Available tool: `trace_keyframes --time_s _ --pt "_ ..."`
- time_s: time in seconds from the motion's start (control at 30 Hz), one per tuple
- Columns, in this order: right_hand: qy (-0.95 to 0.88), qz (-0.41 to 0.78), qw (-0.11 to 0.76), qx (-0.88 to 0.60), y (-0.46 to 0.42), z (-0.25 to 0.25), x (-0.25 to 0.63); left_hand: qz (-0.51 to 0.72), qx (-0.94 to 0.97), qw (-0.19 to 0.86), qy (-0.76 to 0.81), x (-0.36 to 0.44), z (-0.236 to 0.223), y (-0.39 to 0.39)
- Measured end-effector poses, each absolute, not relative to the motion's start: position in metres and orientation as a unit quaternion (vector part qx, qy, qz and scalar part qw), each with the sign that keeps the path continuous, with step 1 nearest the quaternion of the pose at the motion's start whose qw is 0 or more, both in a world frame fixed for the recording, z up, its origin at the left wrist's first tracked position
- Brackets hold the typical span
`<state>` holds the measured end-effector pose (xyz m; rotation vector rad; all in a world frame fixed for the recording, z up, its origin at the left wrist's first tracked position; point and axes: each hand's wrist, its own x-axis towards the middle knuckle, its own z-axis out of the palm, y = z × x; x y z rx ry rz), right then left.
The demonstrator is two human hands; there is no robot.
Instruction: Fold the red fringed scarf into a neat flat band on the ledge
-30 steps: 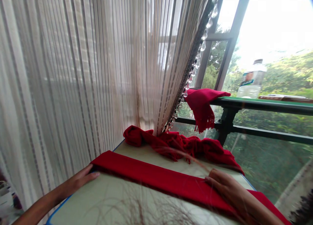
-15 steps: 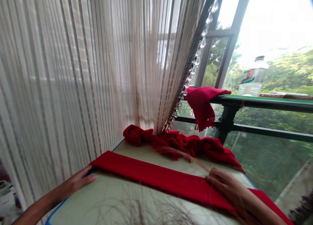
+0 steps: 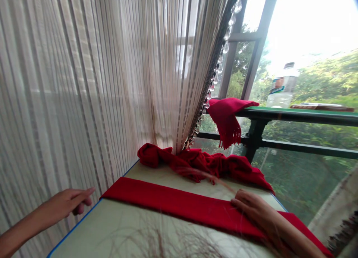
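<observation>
A folded red scarf lies as a long band across the pale table. My right hand rests on the band's right part, fingers curled down onto the cloth. My left hand hovers just left of the table's edge, off the scarf, with the index finger pointing toward the band's left end and the other fingers loosely bent. Behind the band, a crumpled heap of red scarves lies at the table's far edge.
A striped sheer curtain with a beaded edge hangs along the left and back. Another red scarf is draped over a green railing. A plastic bottle stands on the railing. Loose hair strands cross the bottom of the view.
My left hand has let go of the scarf's left end and drawn back left, off the table. My right hand stays on the band. The view shifted slightly.
</observation>
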<state>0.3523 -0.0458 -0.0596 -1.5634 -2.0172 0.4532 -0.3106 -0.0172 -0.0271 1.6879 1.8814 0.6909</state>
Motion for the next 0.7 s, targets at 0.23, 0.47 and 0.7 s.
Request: trace_keyframes --time_s 0.23,0.47,0.7 --pt "-0.745 0.163 0.269 -0.589 -0.045 -0.062 0.352 0.308 0.793 0.192 0.489 -0.207 0.003 0.015" --pt "-0.739 0.168 0.271 -0.594 -0.044 -0.065 0.352 0.296 0.765 0.272 0.503 -0.240 -0.006 0.065" --pt "-0.724 0.194 0.276 -0.602 -0.041 -0.067 0.354 0.406 0.644 0.392 0.516 -0.273 -0.056 0.066"
